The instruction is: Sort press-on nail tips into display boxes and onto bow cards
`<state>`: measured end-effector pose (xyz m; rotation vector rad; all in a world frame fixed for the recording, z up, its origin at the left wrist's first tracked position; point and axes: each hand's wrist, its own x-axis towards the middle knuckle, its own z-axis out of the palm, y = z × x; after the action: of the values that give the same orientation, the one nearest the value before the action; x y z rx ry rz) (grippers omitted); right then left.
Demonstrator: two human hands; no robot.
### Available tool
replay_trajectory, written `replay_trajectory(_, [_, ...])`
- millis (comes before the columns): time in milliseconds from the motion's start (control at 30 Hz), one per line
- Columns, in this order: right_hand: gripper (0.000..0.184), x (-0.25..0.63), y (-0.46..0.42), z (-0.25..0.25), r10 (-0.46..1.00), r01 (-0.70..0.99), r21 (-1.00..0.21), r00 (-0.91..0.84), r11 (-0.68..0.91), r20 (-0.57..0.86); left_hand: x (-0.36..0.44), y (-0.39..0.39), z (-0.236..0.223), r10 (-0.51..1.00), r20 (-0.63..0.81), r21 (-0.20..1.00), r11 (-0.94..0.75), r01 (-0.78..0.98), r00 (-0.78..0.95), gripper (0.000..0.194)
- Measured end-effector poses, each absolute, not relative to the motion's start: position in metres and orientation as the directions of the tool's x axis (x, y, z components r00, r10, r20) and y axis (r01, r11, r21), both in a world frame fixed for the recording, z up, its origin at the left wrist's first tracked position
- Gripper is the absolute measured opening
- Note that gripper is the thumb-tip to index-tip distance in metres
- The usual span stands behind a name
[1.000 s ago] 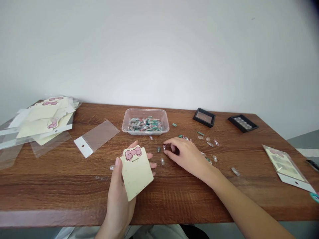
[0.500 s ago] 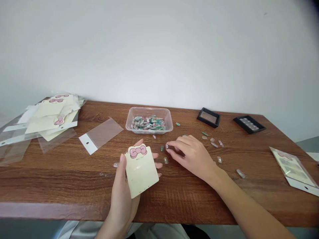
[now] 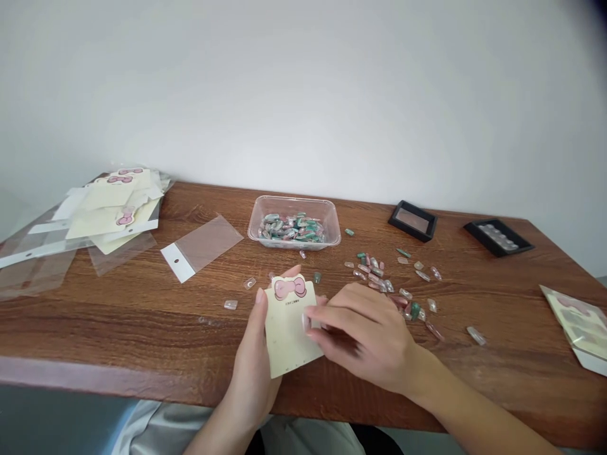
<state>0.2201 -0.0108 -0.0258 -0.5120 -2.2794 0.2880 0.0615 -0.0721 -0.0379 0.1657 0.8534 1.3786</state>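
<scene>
Our left hand (image 3: 251,373) clasps a bow-printed backing card (image 3: 289,332), its tiny print unreadable. Our right fingers (image 3: 332,316) close at its edge, hiding any grip. Loose press-on nails (image 3: 372,275) lie farther right on the worktop (image 3: 95,328), near a clear plastic tray (image 3: 294,200).

cream bow card (image 3: 284,335) | tilted, left hand (image 3: 251,373) | press-on nail (image 3: 306,322) | on its face

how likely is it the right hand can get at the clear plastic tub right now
Probably yes: the right hand is beside the card, and the clear plastic tub lies ahead of it, with only small loose nails on the wood between.
</scene>
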Motion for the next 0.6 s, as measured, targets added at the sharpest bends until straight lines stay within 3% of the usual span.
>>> replay_trajectory(600, [0.012, 0.2081, -0.0218, -0.0300, 0.466, 0.277, -0.379, -0.615, 0.883, 0.636, 0.0691, -0.0729, -0.0450, 0.944, -0.330, 0.578, 0.226, -0.784, 0.029, 0.060])
